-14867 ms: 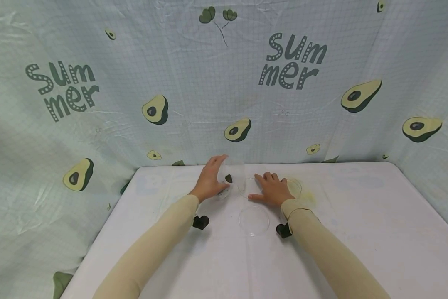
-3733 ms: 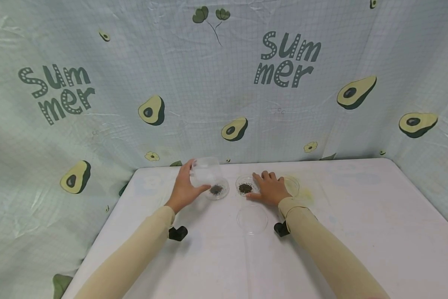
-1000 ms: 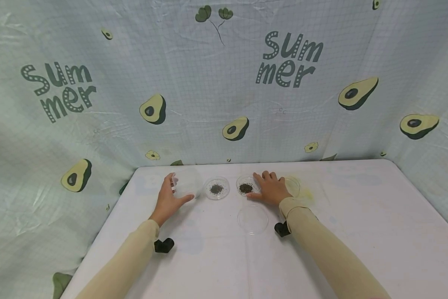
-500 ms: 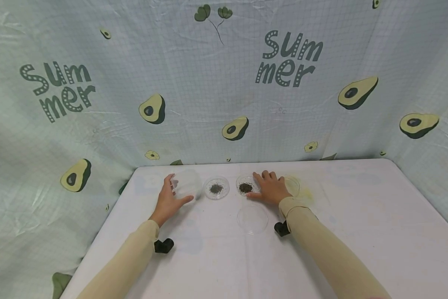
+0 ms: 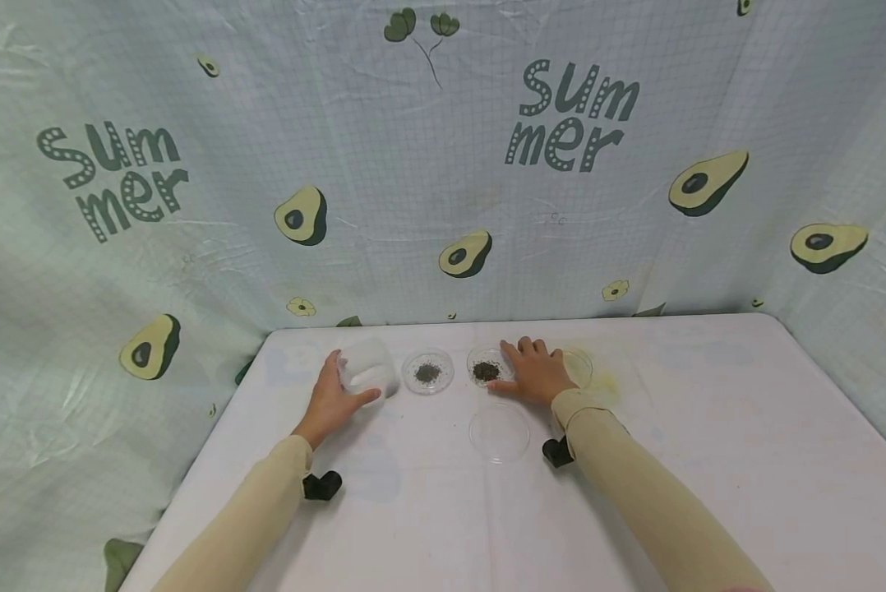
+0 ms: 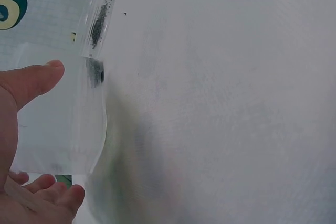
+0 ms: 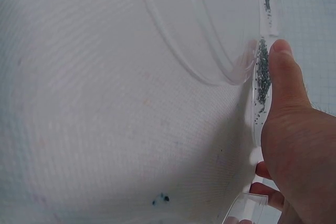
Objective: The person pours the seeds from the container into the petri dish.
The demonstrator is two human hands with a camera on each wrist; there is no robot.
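Note:
My left hand (image 5: 334,400) holds a translucent plastic container (image 5: 369,363) at the far left of the group, thumb on the near side and fingers round the back. Low in that container, the left wrist view shows a dark patch (image 6: 95,72). Just right of it lies a clear petri dish (image 5: 412,381) with a small heap of dark granules (image 5: 428,373). My right hand (image 5: 535,376) spans a second petri dish (image 5: 476,358), which also bears dark granules; thumb at its near rim, index finger at the far rim. In the right wrist view my thumb overlaps this dish's edge.
A clear round dish (image 5: 499,433) lies in front of my right hand. Another clear dish (image 5: 580,367) is partly behind that hand, beside a yellowish stain (image 5: 606,385). A printed cloth (image 5: 384,164) hangs along the back edge of the white table (image 5: 443,510).
Over the whole span my left hand carried the container leftward, uncovering granules in two dishes. In the last second it sank slightly and tilted. My right hand stayed by its dish.

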